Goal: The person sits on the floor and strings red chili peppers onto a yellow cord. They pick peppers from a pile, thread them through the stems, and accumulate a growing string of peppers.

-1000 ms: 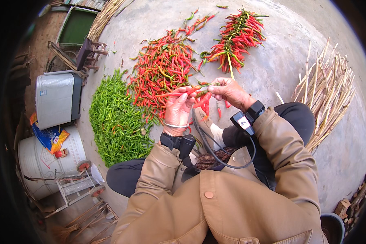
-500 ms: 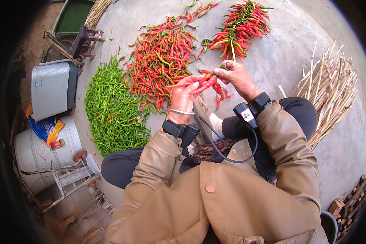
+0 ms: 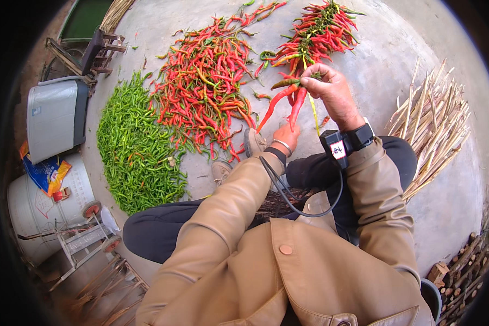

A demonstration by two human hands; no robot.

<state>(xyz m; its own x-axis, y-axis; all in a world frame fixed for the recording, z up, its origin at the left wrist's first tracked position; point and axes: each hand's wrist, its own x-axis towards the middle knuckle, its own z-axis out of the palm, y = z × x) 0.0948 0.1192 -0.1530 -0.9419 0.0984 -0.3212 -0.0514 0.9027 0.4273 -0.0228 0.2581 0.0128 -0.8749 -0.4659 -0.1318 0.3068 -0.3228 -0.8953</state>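
My right hand is raised and pinches the green stems of a small bunch of long red chillies, which hang down from it. A thin yellow strip dangles below the same hand. My left hand sits lower, near my shoe, mostly hidden behind the hanging chillies and my sleeve; what it holds cannot be made out. A big heap of loose red chillies lies on the concrete ahead. A tied bunch of red chillies lies farther off, at the top.
A pile of green chillies lies to the left. Dry pale stalks lie at the right. A grey box, a white drum, a small wheeled frame and a wooden stool stand at left. Firewood is at lower right.
My right hand has lifted the chilli bunch up and to the right, away from my left hand. My left hand has let go and dropped toward my shoe.
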